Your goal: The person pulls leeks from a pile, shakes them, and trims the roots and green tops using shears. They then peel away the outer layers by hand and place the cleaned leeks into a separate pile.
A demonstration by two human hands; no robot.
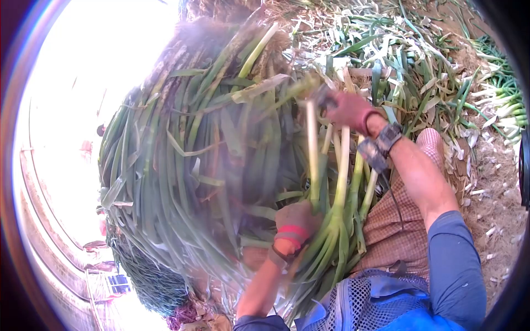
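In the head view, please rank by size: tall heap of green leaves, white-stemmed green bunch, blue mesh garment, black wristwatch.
1. Tall heap of green leaves
2. White-stemmed green bunch and blue mesh garment: too alike to rank
3. Black wristwatch

Right hand (350, 112) blurred at the fingers.
Left hand (299, 217) partly hidden against stalks (331, 226); blue mesh garment (367, 309) cut off below.

No text or numbers seem legible here.
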